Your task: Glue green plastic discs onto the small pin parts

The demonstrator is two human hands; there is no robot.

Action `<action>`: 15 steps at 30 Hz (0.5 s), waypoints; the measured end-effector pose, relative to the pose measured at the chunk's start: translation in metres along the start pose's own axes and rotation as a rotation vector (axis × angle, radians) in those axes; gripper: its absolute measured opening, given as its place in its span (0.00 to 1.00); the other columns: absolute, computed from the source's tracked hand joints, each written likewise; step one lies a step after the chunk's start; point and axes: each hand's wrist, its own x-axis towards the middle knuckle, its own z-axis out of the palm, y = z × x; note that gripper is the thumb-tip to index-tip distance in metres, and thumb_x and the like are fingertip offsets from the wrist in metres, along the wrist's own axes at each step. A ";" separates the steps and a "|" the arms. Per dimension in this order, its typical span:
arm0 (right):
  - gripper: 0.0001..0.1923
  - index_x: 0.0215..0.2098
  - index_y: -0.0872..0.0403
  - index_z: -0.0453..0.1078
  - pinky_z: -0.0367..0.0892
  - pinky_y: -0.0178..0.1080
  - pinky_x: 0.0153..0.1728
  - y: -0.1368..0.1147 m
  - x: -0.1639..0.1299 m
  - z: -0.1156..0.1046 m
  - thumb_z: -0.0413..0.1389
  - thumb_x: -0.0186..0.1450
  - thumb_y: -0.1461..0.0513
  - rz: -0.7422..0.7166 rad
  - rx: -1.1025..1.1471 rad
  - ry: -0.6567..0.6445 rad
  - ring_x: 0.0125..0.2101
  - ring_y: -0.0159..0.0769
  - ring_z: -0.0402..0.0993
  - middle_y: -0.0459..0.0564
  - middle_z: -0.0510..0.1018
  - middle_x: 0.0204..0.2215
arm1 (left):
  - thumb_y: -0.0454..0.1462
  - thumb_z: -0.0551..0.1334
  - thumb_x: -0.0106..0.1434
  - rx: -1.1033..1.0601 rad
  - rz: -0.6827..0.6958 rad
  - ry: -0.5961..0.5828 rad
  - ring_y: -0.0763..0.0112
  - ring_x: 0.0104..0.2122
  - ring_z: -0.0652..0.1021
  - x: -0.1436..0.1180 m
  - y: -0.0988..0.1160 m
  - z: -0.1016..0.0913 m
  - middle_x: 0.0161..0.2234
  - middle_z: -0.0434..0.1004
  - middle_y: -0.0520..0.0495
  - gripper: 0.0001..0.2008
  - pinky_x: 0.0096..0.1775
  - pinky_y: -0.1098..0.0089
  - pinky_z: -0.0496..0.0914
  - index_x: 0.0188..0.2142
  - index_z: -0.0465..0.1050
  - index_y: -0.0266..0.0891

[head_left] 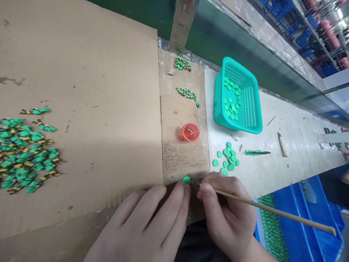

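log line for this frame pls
left hand: fingertip on green disc | right hand: grips thin stick | basket: discs inside | red cup: upright

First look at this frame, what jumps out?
The two hands at the bottom centre: the left hand pins a small green disc at the cardboard's edge, while the right hand has its grip on a thin wooden stick whose tip points at the disc. Next, the teal basket with green discs inside at upper right, and the big pile of green assembled pieces at far left.
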 end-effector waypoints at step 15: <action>0.18 0.59 0.49 0.76 0.83 0.47 0.53 0.015 0.014 -0.025 0.54 0.78 0.72 -0.271 -0.126 -0.241 0.53 0.43 0.87 0.55 0.88 0.56 | 0.30 0.63 0.76 -0.005 -0.040 -0.062 0.59 0.47 0.79 0.021 0.003 -0.016 0.52 0.85 0.45 0.12 0.46 0.54 0.74 0.56 0.81 0.36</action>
